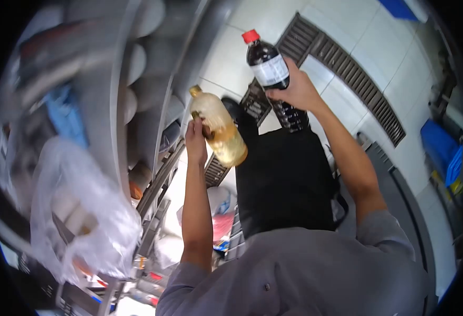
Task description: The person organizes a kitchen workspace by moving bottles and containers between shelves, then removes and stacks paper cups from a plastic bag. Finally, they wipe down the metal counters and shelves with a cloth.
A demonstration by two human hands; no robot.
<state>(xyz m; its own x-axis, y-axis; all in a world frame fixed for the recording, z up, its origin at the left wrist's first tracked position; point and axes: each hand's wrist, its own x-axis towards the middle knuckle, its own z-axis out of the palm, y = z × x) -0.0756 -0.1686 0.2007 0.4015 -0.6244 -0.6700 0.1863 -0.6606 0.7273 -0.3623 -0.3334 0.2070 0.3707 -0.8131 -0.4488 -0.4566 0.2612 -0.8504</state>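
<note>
My left hand point(195, 141) is closed on a clear plastic bottle of pale yellow liquid point(226, 142), which has a yellowish cap and leans to the left. A small dark brown patch shows beside my fingers; I cannot make out what it is. My right hand point(299, 90) is wrapped round a large bottle of dark liquid point(263, 55) with a red cap and a white label. This bottle is also tilted, and its lower part hangs just above my black-clad lap. The two bottles are held apart, in front of me over the floor.
A metal shelf unit point(121, 105) runs along the left, with a translucent plastic bag point(84, 210) at its near end. Dark drain grates point(358, 73) cross the white tiled floor. Blue items point(439, 145) are at the far right, and a dark grey surface point(387, 197) lies beside me.
</note>
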